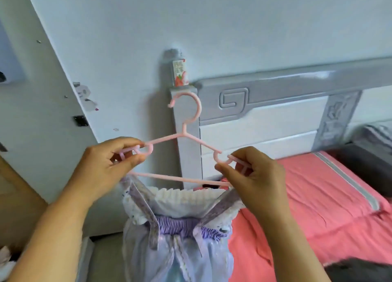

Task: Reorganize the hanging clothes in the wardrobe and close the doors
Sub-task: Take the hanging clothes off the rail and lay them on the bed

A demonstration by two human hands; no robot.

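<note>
Left grip: left hand (115, 161) pinching the left end of the pink hanger (184, 140), thumb and fingers curled round the shoulder loop.
Right grip: right hand (253, 176) pinching the right end, fingertips closed on the notch beside the end loop.
Hanger: held roughly level in mid-air, hook pointing up, in front of the bed's corner post.
Garment: lilac dress (176, 228) hanging below the hanger bar by both straps, white ruffled trim at the top, skirt dropping out of view.
Surface: bed with coral sheet (318, 196) to the right, grey-and-white headboard (275, 116) behind.
Room: pale wall behind; small carton (180, 72) standing on the headboard post.
Edges: white panel (42, 111) slanting along the left, close to the left forearm.
Arm pose: both forearms reaching up from the lower corners, wrists raised, hands well apart.
</note>
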